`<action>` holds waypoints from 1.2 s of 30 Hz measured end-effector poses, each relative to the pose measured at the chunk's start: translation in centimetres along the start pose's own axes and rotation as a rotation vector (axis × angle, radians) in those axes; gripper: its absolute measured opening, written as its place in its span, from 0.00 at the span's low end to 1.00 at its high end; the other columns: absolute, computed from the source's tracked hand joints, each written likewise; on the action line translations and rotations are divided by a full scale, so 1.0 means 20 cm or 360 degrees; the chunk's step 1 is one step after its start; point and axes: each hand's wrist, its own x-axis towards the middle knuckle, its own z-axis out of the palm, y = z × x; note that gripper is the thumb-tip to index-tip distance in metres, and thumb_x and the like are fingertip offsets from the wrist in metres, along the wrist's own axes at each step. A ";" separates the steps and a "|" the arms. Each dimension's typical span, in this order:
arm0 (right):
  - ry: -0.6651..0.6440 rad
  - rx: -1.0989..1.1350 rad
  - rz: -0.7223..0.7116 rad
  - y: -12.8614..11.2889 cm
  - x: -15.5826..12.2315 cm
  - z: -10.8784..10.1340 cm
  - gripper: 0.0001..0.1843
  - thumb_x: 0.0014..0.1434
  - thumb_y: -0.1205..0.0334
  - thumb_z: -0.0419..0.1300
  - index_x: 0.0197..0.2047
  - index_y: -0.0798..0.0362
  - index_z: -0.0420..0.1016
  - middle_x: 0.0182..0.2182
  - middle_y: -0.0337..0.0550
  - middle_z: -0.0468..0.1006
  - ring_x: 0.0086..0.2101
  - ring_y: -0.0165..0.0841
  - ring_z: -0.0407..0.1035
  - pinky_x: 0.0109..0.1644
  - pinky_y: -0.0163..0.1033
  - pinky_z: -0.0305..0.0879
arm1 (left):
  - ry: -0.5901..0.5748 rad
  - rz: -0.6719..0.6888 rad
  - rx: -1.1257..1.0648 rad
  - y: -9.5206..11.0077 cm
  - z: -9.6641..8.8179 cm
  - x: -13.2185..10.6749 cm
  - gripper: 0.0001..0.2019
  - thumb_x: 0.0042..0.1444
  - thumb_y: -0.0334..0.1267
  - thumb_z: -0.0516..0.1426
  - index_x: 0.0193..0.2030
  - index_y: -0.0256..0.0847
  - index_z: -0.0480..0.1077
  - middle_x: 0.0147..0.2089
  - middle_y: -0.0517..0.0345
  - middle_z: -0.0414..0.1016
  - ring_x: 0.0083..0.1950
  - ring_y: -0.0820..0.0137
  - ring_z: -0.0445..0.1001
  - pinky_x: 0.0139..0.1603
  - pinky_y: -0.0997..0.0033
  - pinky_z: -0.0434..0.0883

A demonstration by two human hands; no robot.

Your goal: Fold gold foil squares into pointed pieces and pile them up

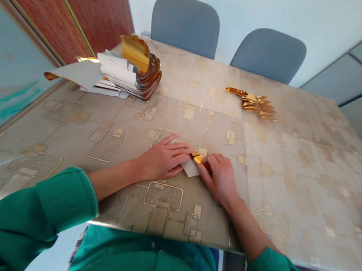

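Observation:
A small piece of paper (192, 165), gold on one side and white on the other, lies on the patterned table (262, 173) near its front edge. My left hand (163, 158) lies flat on its left part, fingers stretched out and pressing down. My right hand (218, 174) pinches the folded gold edge from the right with bent fingers. Most of the sheet is hidden under the two hands.
A stack of gold-and-white sheets (122, 72) sits at the far left of the table. Several folded gold pieces (255, 103) lie at the far centre-right. Two grey chairs (185, 23) stand behind the table, a wooden cabinet (67, 9) at left.

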 end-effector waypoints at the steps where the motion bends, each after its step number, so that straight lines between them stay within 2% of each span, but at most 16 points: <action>1: -0.0047 -0.0037 -0.0044 -0.01 -0.01 -0.01 0.15 0.68 0.50 0.52 0.35 0.51 0.70 0.31 0.44 0.73 0.36 0.37 0.65 0.41 0.42 0.55 | -0.0020 0.0012 -0.0003 0.00 0.01 0.00 0.09 0.64 0.34 0.53 0.48 0.40 0.72 0.62 0.51 0.73 0.64 0.61 0.69 0.72 0.47 0.53; 5: -0.0168 -0.0120 -0.0148 -0.04 -0.03 -0.04 0.21 0.61 0.41 0.60 0.39 0.52 0.72 0.36 0.45 0.73 0.39 0.40 0.64 0.43 0.43 0.55 | -0.0028 0.0001 -0.0003 -0.01 0.02 -0.01 0.11 0.68 0.32 0.49 0.46 0.38 0.73 0.60 0.50 0.74 0.63 0.63 0.71 0.70 0.50 0.58; 8: -0.0167 -0.0117 -0.0162 -0.05 -0.04 -0.04 0.17 0.62 0.45 0.61 0.40 0.51 0.72 0.38 0.46 0.74 0.40 0.40 0.64 0.44 0.43 0.56 | -0.0021 -0.0023 -0.0021 0.00 0.03 0.00 0.12 0.69 0.32 0.48 0.46 0.37 0.72 0.60 0.48 0.74 0.63 0.62 0.71 0.68 0.49 0.61; 12: -0.0146 -0.0031 -0.0119 -0.08 -0.05 -0.02 0.11 0.65 0.53 0.57 0.36 0.51 0.72 0.36 0.45 0.73 0.39 0.38 0.63 0.43 0.43 0.56 | -0.0068 -0.0017 -0.0138 0.00 0.02 -0.01 0.10 0.68 0.33 0.50 0.48 0.36 0.71 0.62 0.46 0.72 0.65 0.60 0.68 0.68 0.48 0.61; 17: -0.0076 0.0020 -0.0003 -0.12 -0.08 0.01 0.07 0.65 0.61 0.56 0.34 0.51 0.71 0.37 0.46 0.73 0.40 0.38 0.62 0.44 0.43 0.57 | -0.0092 -0.0010 -0.0307 -0.01 0.02 -0.02 0.08 0.66 0.41 0.55 0.41 0.39 0.71 0.64 0.47 0.70 0.68 0.60 0.65 0.69 0.50 0.60; 23: -0.0048 0.0042 0.0080 -0.13 -0.08 0.02 0.07 0.64 0.59 0.58 0.34 0.51 0.70 0.36 0.45 0.72 0.40 0.39 0.62 0.46 0.45 0.57 | -0.0034 -0.0150 -0.0380 0.00 0.03 0.00 0.08 0.67 0.40 0.54 0.41 0.41 0.72 0.62 0.51 0.73 0.64 0.63 0.69 0.67 0.52 0.63; 30: -0.0003 0.0020 0.0146 -0.12 -0.06 0.04 0.07 0.62 0.62 0.59 0.32 0.50 0.68 0.33 0.43 0.71 0.37 0.38 0.62 0.43 0.43 0.55 | -0.0017 -0.0280 -0.0472 0.02 0.02 0.01 0.08 0.65 0.39 0.56 0.35 0.40 0.70 0.60 0.50 0.74 0.62 0.63 0.70 0.65 0.52 0.63; 36: -0.0056 0.0024 0.0139 -0.12 -0.07 0.04 0.03 0.64 0.60 0.58 0.38 0.49 0.71 0.35 0.44 0.72 0.39 0.39 0.62 0.45 0.44 0.55 | 0.0025 -0.0367 -0.0578 0.03 0.01 0.02 0.05 0.62 0.37 0.59 0.36 0.41 0.67 0.57 0.52 0.75 0.60 0.62 0.71 0.62 0.52 0.65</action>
